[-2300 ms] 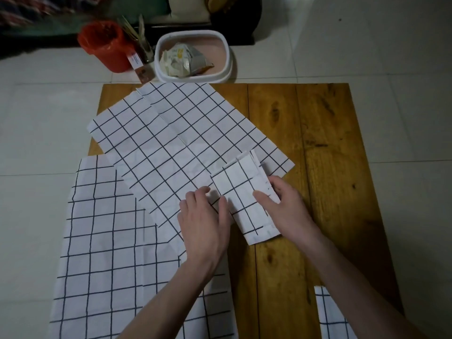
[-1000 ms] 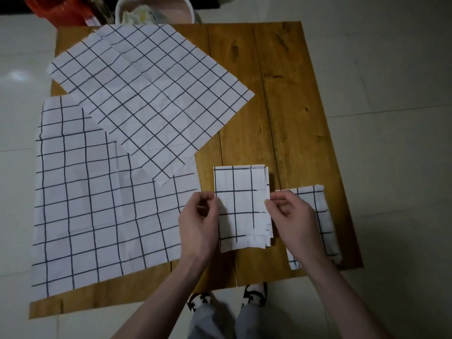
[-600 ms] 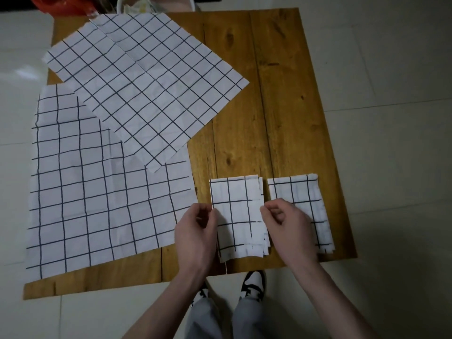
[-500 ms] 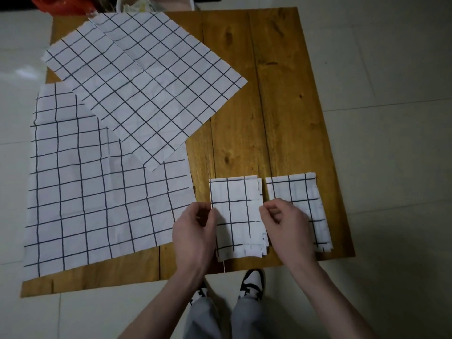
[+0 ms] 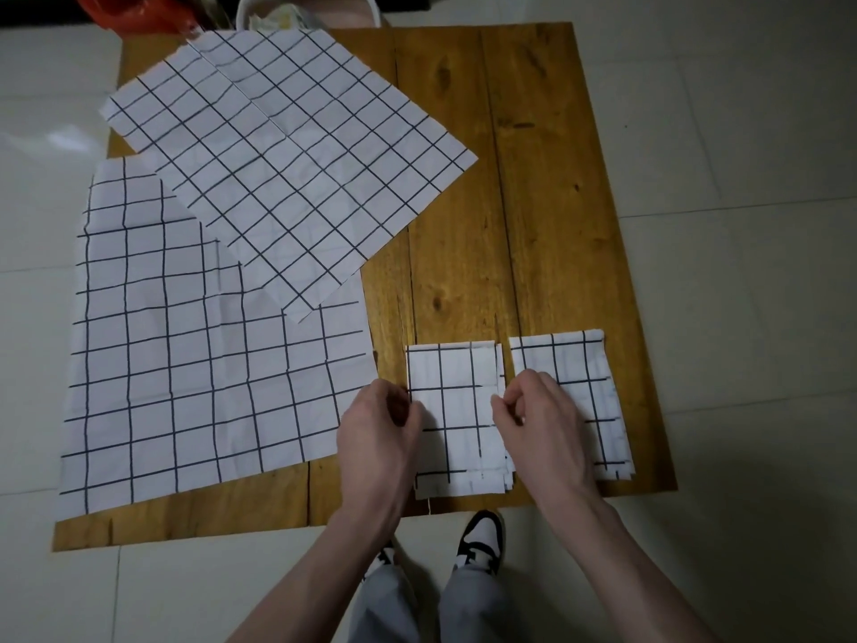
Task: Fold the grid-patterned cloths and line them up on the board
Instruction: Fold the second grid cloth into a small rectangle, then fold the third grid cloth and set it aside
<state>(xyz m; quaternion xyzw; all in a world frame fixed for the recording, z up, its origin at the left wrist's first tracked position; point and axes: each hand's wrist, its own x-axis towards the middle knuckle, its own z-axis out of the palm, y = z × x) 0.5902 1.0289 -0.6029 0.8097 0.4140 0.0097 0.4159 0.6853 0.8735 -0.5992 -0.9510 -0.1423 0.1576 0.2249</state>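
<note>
Grip: left hand [image 5: 378,438] pinches the left edge of the folded cloth [image 5: 457,420], right hand [image 5: 540,424] pinches its right edge, fingers curled on both sides. All places below are told from the board [image 5: 533,178]. Change: 2.3 s ago this cloth was held askew near the board's middle, over the corner of the small-grid cloth [image 5: 287,155]; it now lies flat and square at the board's near edge, just beside the second folded cloth [image 5: 575,401] at the near right corner, a thin gap between, far edges nearly level. Over the last half second almost nothing shifted, so placing looks finished and only trimming of the line-up is going on. Meaning: two cloths folded and in a row. Left to do: small-grid cloth, spread open on the board's far left part, and large-grid cloth [image 5: 185,364], spread over the near left part and overhanging the left edge onto the floor; the first overlaps the second. Judgement: roughly half done; next fold likely starts with the small-grid cloth, since it lies on top. Red bag [image 5: 130,11] and white tub [image 5: 259,11] sit beyond the far edge.
</note>
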